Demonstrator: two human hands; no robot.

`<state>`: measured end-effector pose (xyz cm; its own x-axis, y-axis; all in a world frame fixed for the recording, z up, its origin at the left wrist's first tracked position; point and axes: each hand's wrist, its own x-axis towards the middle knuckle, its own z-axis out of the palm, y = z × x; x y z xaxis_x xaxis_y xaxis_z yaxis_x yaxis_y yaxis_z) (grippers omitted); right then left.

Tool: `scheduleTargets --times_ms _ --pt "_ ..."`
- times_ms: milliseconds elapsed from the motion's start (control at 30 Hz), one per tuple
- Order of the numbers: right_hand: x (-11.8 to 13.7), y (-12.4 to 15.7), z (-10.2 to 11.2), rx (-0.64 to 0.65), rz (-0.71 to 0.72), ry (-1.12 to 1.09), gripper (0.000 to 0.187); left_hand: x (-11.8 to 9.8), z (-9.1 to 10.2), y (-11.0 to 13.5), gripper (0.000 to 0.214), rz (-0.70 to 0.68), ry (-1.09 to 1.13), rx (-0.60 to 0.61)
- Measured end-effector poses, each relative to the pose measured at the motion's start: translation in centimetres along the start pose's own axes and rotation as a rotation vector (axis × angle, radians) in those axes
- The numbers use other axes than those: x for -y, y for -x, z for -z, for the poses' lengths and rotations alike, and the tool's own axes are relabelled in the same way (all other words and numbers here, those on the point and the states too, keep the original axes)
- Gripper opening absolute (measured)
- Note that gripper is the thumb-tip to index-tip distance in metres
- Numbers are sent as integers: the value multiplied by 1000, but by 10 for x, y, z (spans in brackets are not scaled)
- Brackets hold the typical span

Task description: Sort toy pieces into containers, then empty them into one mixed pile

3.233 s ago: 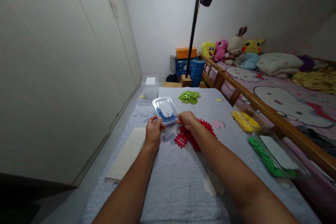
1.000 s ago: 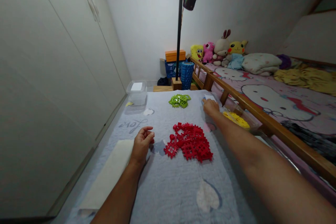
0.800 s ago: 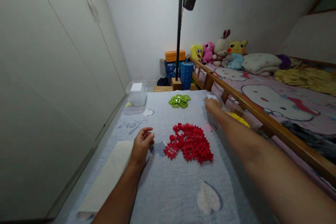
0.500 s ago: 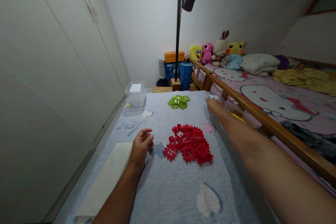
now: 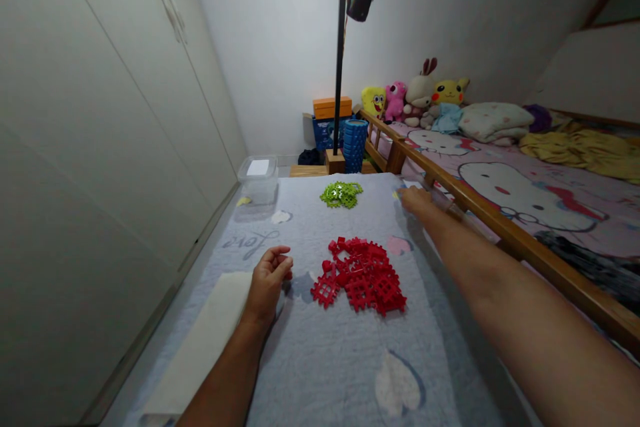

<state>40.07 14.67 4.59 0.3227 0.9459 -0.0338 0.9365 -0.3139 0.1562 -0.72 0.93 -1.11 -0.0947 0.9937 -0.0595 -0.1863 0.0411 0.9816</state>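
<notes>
My left hand [image 5: 267,280] rests on the grey-blue blanket [image 5: 325,360], fingers loosely curled, with nothing visible in them. It lies just left of a pile of red lattice tiles [image 5: 363,275]. My right arm stretches to the blanket's far right edge. There my right hand [image 5: 417,199] is closed over a clear plastic box [image 5: 440,200] with a white label, beside the wooden bed rail [image 5: 505,221]. The hand covers most of the box.
A pile of green tiles [image 5: 341,193] lies at the far end of the blanket. A clear tub [image 5: 257,177] stands on the floor at far left, and a white sheet [image 5: 210,333] lies by my left arm. Wardrobe doors line the left; a black pole [image 5: 340,60] stands ahead.
Earlier both hands held the clear box over the red tiles. My right hand has since carried it to the far right edge and keeps sliding toward the rail; my left hand stays put.
</notes>
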Motion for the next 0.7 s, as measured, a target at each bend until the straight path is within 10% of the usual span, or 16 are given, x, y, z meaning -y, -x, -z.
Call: scheduleTargets --times_ms 700 --pt "-7 25 4 -77 -47 -37 45 -2 0 2 39 0 -12 1"
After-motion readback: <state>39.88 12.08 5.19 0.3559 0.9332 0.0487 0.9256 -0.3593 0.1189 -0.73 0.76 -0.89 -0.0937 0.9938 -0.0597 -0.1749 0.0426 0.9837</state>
